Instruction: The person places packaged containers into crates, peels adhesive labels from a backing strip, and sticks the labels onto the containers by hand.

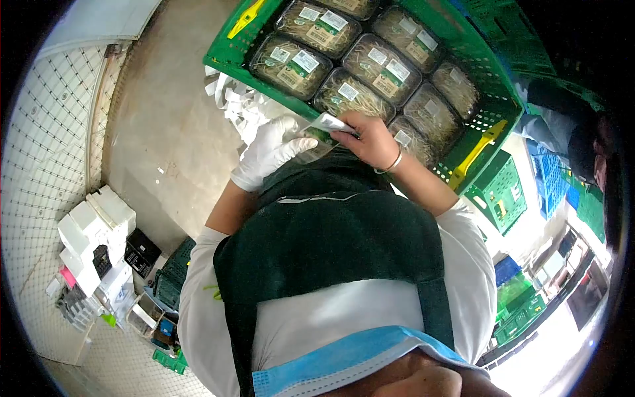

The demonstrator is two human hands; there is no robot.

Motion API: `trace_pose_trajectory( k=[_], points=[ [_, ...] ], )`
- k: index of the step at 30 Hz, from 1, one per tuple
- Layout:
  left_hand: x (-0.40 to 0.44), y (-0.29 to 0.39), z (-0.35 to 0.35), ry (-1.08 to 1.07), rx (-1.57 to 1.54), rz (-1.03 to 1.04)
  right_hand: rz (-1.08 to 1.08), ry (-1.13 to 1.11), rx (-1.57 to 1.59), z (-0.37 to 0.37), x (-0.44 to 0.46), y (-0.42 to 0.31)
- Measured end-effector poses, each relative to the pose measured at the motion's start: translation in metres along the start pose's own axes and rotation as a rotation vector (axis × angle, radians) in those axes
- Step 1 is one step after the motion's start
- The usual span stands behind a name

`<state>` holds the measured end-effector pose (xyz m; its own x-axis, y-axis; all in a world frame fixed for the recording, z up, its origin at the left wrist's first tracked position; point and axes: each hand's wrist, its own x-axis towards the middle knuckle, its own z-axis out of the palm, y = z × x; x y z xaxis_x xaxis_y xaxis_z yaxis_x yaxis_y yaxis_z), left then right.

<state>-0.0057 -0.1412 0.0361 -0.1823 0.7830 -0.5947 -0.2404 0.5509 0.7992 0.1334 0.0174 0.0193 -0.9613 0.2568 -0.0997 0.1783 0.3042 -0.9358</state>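
Nearest is a dark green cloth apron (331,245). Beyond it, a glossy, clear plastic piece (309,152) lies between the hands, just right of the gloved left hand (272,149), whose fingers appear closed on it. The bare right hand (370,141), nearer the smooth white strip (333,124), pinches it; its long axis slants toward those fingers. Farther: a rigid, perforated green crate (226,54) holding rounded, stringy-filled packs (360,61).

Clear plastic piece (307,149), slanted; white strip (332,124) at upper end; between left hand (270,151), right hand (372,140).
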Motion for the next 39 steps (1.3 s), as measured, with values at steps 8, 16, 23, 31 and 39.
trace_pose_trajectory(
  k=[8, 16, 23, 31, 39],
  points=[
    [0.001, 0.015, 0.01, 0.181, 0.145, 0.119, 0.116, 0.379, -0.531, -0.042, 0.021, 0.007],
    [-0.022, -0.038, -0.051, 0.097, 0.132, 0.153, 0.338, -0.025, -0.942, 0.01, -0.002, 0.16],
    [-0.023, -0.026, -0.026, 0.197, -0.379, 0.147, 0.047, 0.14, -1.205, 0.014, -0.007, 0.143],
    [-0.021, -0.03, -0.023, 0.146, -0.33, 0.161, 0.104, 0.156, -1.099, -0.017, -0.003, 0.175],
    [0.006, 0.005, 0.004, 0.064, -0.315, 0.303, 0.429, 0.147, -0.337, -0.037, -0.022, 0.079]
  ],
)
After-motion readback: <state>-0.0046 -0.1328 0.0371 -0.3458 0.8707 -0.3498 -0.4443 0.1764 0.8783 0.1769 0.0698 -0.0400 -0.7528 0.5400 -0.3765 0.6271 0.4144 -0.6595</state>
